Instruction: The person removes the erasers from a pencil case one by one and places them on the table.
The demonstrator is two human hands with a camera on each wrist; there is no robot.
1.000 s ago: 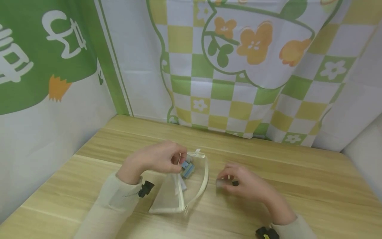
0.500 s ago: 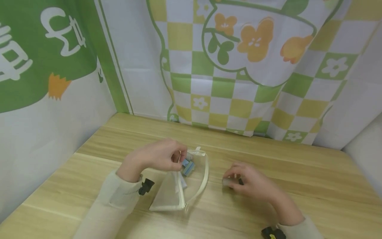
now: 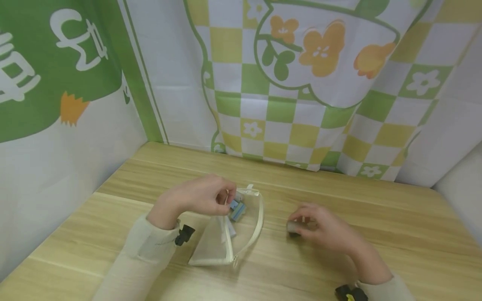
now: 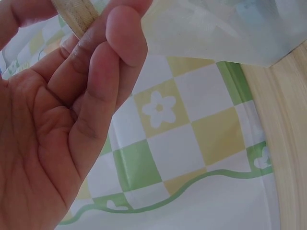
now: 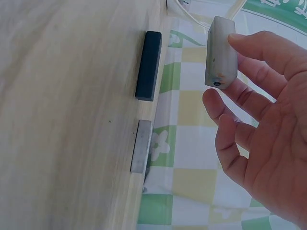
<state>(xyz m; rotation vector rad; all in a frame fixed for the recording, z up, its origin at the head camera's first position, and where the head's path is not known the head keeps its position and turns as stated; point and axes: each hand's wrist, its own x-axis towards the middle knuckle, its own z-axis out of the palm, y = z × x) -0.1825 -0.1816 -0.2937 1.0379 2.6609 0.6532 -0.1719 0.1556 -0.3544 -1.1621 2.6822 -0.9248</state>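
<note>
My left hand [image 3: 205, 196] pinches the pale zip edge of a see-through mesh pouch [image 3: 260, 221], which stands on the table with its mouth open. The left wrist view shows the zip tape [image 4: 79, 17] between the fingers. Inside the pouch lie small blue blocks [image 3: 238, 212] and a grey piece [image 3: 239, 196]. To the right, my right hand [image 3: 324, 225] holds a grey rectangular block [image 5: 220, 52] between thumb and fingers, with a small dark hole in its end. Close by, a black block [image 5: 149, 66] and another grey block [image 5: 141, 146] lie on the table.
The wooden table [image 3: 150, 163] meets a hanging checked cloth [image 3: 278, 104] at the back and a green and white cloth [image 3: 56, 159] on the left. A zip pull [image 3: 235, 260] hangs at the pouch's front corner.
My right hand has moved right, away from the pouch, carrying the grey block. My left hand stays at the pouch edge.
</note>
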